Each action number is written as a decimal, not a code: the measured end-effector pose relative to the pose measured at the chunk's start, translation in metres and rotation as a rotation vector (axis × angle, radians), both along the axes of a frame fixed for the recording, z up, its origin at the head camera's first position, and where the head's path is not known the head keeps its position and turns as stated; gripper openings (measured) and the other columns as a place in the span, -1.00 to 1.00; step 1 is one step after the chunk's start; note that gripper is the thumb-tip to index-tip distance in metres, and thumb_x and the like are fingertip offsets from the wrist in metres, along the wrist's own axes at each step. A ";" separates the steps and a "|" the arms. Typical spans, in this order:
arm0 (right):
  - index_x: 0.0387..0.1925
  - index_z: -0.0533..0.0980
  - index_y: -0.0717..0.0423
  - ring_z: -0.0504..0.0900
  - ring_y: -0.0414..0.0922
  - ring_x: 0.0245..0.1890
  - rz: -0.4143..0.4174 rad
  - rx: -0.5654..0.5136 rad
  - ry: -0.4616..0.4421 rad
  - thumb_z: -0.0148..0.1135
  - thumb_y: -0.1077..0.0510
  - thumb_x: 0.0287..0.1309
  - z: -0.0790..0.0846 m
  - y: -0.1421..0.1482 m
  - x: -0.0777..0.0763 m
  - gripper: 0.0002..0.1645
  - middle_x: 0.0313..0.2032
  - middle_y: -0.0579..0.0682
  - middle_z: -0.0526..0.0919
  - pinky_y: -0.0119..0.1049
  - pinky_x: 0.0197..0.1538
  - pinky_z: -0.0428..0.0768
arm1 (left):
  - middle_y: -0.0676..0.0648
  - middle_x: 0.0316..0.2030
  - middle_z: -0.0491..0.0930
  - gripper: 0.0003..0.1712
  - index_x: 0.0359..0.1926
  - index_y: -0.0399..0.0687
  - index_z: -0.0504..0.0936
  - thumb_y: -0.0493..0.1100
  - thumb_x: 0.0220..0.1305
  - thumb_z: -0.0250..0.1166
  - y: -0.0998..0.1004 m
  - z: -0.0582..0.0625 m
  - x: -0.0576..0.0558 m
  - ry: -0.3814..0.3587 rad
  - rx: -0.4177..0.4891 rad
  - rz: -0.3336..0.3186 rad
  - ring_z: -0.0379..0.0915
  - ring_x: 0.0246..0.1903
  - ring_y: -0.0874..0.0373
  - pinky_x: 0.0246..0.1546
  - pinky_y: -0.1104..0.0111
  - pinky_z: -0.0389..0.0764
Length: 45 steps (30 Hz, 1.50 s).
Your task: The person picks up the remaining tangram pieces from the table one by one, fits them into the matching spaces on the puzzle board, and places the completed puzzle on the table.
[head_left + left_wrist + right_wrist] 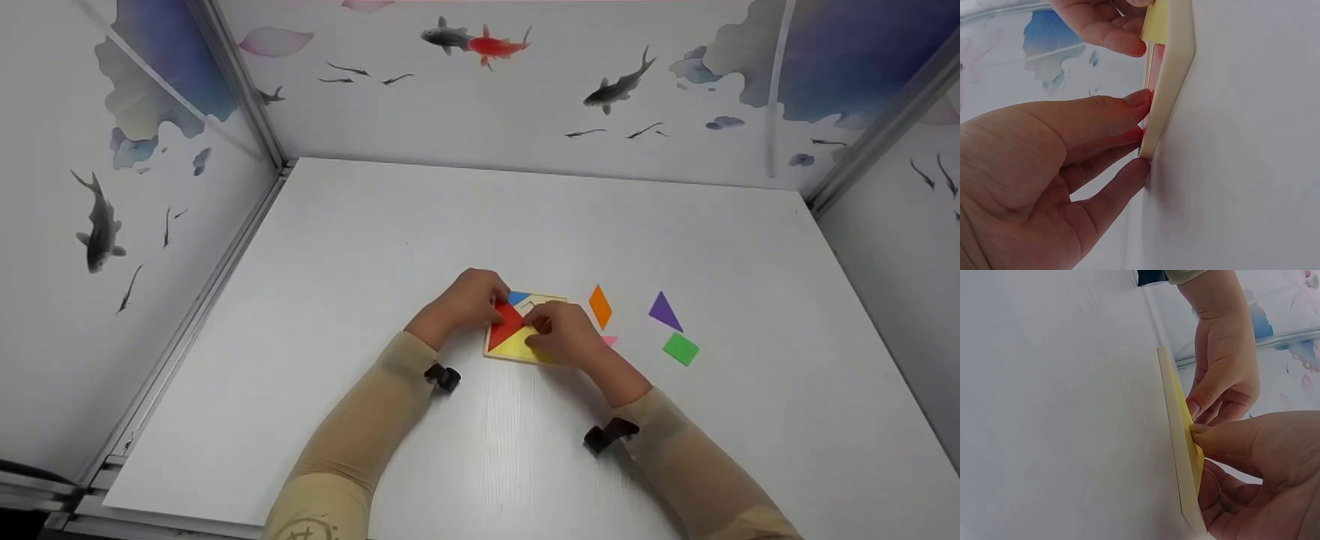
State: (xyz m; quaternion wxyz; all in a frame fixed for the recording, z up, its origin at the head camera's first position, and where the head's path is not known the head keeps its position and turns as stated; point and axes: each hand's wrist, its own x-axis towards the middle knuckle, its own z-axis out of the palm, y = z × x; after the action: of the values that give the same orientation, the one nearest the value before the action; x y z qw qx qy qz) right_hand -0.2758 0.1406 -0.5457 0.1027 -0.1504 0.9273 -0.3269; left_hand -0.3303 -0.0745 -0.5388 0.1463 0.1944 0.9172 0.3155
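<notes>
A square wooden tangram board lies on the white table, carrying a red triangle, a yellow triangle and a blue triangle. From the left, my left hand grips the board's edge. Its thumb is on the red triangle in the left wrist view, and another fingertip sits at the board's outer rim. My right hand pinches the yellow triangle from the right, its thumb on the face. That hand hides the board's right part.
Loose on the table to the right are an orange parallelogram, a purple triangle and a green square. Part of a pink piece shows beside the right hand. Panels with painted fish stand around the table.
</notes>
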 end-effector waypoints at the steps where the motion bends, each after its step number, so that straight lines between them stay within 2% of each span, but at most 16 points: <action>1: -0.01 0.76 0.08 0.60 -0.03 -0.18 -0.001 0.005 -0.002 0.49 0.20 0.22 0.000 0.000 0.000 -0.71 -0.16 0.01 0.74 -0.14 0.04 0.65 | -0.15 0.13 0.71 -0.56 0.16 -0.18 0.76 -0.26 0.25 0.51 0.000 0.000 0.000 0.003 0.001 -0.004 0.50 0.02 -0.01 0.22 0.15 0.62; 9: 0.02 0.76 0.07 0.58 -0.03 -0.17 -0.003 0.011 -0.017 0.50 0.19 0.23 0.000 -0.001 0.000 -0.69 -0.15 0.00 0.73 -0.16 0.03 0.64 | -0.16 0.15 0.72 -0.56 0.15 -0.19 0.77 -0.26 0.23 0.52 0.000 0.001 0.000 0.018 -0.008 -0.012 0.53 0.06 -0.03 0.29 0.12 0.60; 14: 0.01 0.76 0.07 0.57 -0.04 -0.18 -0.009 0.018 -0.019 0.50 0.19 0.24 0.000 -0.001 -0.001 -0.70 -0.17 -0.01 0.72 -0.17 0.01 0.64 | -0.15 0.17 0.71 -0.54 0.17 -0.19 0.76 -0.24 0.25 0.53 0.001 0.002 0.000 0.000 -0.017 0.003 0.52 0.10 -0.03 0.33 0.12 0.57; 25: 0.00 0.74 0.09 0.56 -0.03 -0.18 -0.015 0.017 -0.037 0.50 0.20 0.22 0.000 -0.001 -0.002 -0.70 -0.21 -0.01 0.69 -0.19 -0.01 0.62 | -0.11 0.14 0.69 -0.54 0.17 -0.15 0.76 -0.23 0.24 0.55 0.002 0.001 0.001 -0.015 -0.021 0.025 0.49 0.06 0.01 0.26 0.16 0.61; 33: -0.02 0.74 0.10 0.54 -0.05 -0.20 -0.006 0.048 -0.008 0.49 0.21 0.19 -0.002 0.000 -0.002 -0.71 -0.24 -0.02 0.68 -0.20 -0.03 0.61 | -0.10 0.15 0.69 -0.55 0.14 -0.13 0.77 -0.21 0.22 0.56 0.001 0.003 0.003 0.003 -0.026 0.013 0.48 0.12 0.00 0.30 0.13 0.57; 38: -0.03 0.74 0.08 0.54 -0.03 -0.20 -0.011 0.030 -0.009 0.49 0.22 0.20 0.000 0.001 -0.002 -0.72 -0.25 -0.01 0.67 -0.20 -0.04 0.59 | -0.10 0.15 0.68 -0.55 0.16 -0.13 0.76 -0.21 0.25 0.54 0.002 0.005 0.004 -0.002 -0.020 0.012 0.48 0.13 -0.01 0.33 0.14 0.57; 42: 0.00 0.73 0.05 0.55 -0.03 -0.18 -0.016 0.009 -0.031 0.46 0.20 0.23 0.000 0.001 -0.002 -0.71 -0.23 -0.02 0.67 -0.19 -0.03 0.59 | -0.09 0.06 0.69 -0.61 0.10 -0.13 0.78 -0.18 0.26 0.53 0.002 0.007 0.004 0.000 -0.030 0.005 0.48 0.05 0.01 0.25 0.17 0.61; 45: 0.02 0.71 0.02 0.56 -0.03 -0.18 -0.024 0.004 -0.054 0.43 0.21 0.26 0.000 0.001 -0.003 -0.70 -0.22 -0.02 0.67 -0.20 -0.03 0.60 | -0.07 -0.03 0.69 -0.67 0.05 -0.11 0.79 -0.13 0.29 0.51 0.002 0.008 0.005 0.028 -0.083 -0.004 0.48 -0.02 0.02 0.19 0.18 0.62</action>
State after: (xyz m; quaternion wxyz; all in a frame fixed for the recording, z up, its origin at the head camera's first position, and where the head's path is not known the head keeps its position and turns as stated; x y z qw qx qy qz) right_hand -0.2786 0.1417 -0.5460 0.1238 -0.1301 0.9267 -0.3301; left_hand -0.3252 -0.0726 -0.5304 0.1422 0.1943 0.9311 0.2741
